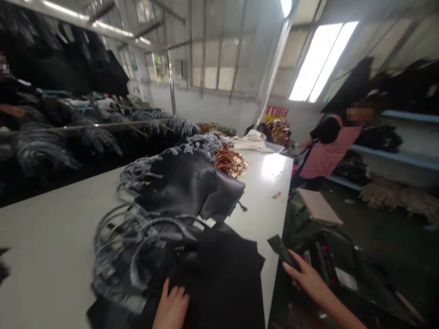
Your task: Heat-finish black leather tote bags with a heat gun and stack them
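My left hand (171, 305) lies on a stack of black leather-like panels (222, 274) on the near part of the table. Its fingers are a little apart and hold nothing. Grey wrapped, looped handles (137, 256) are heaped along the left of these panels. My right hand (307, 276) is closed around a flat black strip-like piece (283, 251), just past the table's right edge. Whether that piece is a strap or a tool cannot be made out. Beyond, a second pile of black panels (185, 183) has more grey handles beside it.
The white table (51, 219) carries brown straps with gold metal ends (231, 162) and a small red item (276, 195). Right of it stand a pinkish board (318, 206) and a dark machine (343, 265). A person in a pink apron (329, 151) stands by the shelves.
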{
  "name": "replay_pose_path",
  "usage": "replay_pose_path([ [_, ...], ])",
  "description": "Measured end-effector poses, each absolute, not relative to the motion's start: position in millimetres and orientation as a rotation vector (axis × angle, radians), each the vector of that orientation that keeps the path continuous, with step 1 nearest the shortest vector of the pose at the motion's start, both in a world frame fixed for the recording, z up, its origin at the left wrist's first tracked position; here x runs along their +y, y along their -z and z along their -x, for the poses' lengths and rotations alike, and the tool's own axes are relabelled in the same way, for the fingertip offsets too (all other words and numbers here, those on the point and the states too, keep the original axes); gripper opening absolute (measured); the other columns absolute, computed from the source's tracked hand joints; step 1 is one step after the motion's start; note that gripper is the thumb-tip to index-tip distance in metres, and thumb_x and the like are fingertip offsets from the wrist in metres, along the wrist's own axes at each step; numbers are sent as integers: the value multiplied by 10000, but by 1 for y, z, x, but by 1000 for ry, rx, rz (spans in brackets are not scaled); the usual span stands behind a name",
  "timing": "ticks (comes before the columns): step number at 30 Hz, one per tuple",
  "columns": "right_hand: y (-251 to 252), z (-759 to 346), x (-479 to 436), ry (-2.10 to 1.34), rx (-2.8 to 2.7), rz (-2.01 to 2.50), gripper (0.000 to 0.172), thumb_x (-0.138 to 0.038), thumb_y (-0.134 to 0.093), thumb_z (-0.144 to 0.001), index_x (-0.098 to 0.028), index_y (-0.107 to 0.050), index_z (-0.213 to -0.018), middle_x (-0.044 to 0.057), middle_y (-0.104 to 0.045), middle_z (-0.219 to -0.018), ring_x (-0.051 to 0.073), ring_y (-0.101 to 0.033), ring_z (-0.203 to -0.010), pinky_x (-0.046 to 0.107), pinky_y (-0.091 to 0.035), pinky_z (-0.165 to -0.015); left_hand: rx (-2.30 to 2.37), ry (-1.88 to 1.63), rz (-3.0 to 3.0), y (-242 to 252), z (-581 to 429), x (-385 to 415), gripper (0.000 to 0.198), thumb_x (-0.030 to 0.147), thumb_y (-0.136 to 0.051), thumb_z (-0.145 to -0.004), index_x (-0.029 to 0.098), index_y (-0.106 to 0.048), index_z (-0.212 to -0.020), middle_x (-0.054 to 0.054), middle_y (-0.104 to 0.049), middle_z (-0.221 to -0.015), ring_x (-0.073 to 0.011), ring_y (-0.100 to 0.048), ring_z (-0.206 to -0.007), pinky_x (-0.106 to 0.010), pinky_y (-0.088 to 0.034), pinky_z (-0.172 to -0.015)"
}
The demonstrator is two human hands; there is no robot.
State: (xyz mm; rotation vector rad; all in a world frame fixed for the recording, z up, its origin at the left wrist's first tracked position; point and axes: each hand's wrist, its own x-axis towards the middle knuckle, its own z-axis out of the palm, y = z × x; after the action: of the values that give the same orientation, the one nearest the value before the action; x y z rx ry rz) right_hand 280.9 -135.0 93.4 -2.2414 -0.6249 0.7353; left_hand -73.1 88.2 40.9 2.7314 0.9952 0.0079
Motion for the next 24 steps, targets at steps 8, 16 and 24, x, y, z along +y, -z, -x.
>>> replay_pose_path([
  [8, -94, -221, -98, -1183, -884, 2182, 688, -505, -603, -770, -130, -499, -1338, -22, -609, -626, 146, -540, -495, 258, -416, -496, 1018, -299, -2518, -14, 13, -8, 467, -3, -413, -795, 162, -595, -1192, -105, -557, -1288, -234, -495, -1187, -391, -386, -1048],
  [16, -76, -187, -64, -1424, -1151, 1985, 670, -491, -592, -802, -142, -481, -1362, 16, -660, -761, 133, -552, -512, 257, -442, -502, 1141, -472, -2499, 17, 19, -43, 394, 213, -487, -899, 163, -505, -1289, -126, -452, -1406, -271, -405, -1298, -510, -320, -1091],
  [24, -76, -161, -12, -1492, -1275, 1938, 645, -458, -573, -826, -117, -471, -1364, -5, -629, -645, 119, -551, -469, 228, -434, -466, 1150, -471, -2477, 16, 35, -26, 377, 216, -435, -933, 186, -490, -1305, -115, -495, -1375, -244, -431, -1285, -481, -320, -1088],
])
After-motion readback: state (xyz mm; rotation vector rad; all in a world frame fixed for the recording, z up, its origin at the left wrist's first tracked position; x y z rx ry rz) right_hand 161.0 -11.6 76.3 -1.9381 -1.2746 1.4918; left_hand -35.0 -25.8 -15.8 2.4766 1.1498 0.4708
